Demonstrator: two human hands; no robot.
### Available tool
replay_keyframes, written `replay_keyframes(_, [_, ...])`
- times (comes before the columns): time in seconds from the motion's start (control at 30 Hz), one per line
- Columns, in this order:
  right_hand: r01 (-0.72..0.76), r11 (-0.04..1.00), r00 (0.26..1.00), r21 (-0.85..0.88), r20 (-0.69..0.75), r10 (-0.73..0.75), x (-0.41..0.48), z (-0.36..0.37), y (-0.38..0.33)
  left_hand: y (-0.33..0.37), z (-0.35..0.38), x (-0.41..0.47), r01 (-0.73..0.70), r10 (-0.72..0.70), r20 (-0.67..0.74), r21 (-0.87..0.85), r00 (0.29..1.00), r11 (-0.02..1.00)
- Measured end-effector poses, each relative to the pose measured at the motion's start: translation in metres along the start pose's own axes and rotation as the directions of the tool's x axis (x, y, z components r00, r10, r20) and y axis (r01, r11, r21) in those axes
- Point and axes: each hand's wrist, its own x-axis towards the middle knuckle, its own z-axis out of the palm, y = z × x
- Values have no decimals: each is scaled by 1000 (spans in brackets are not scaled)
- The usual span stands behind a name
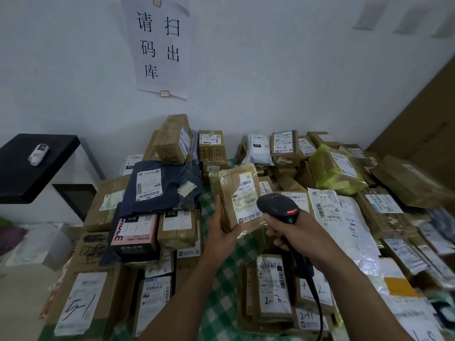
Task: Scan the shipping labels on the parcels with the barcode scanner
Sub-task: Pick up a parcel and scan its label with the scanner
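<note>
Status: one scan in hand, bulk of the job outstanding by my reading.

1. My left hand (222, 227) grips a taped parcel (229, 190) by its lower left edge and holds it raised and tilted, label (246, 195) towards me.
2. My right hand (293, 232) is wrapped round the scanner (278, 207) handle. The head sits just before the label's lower right corner and a red light shows on it. Whether the code has registered, I cannot tell.
3. Nothing marks which parcels are done. The left pile (147, 188) and right pile (344, 217) both show labels face up, so I judge that many remain.

Surroundings: green checked cloth (229, 303) between the piles, a paper sign (157, 45) on the wall, a black shelf (37, 173) to the left.

Obstructions: the cable (317, 303) trails over the near parcels and could snag. Several labels in the right pile are creased or overlapped.
</note>
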Motion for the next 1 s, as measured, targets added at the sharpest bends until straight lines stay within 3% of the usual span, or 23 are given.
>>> replay_keyframes(0.23, [-41,999,998,-26,38,42,-2,-1,3,-13,1,10,-52,52,-17,-10,999,999])
replay_keyframes(0.83, [-42,997,994,-61,101,48,3,1,5,-13,-7,17,29,-29,24,7,999,1000])
replay_keyframes(1.0, [-61,998,998,-34,26,62,7,-1,15,-20,-10,14,85,-84,-24,38,996,996])
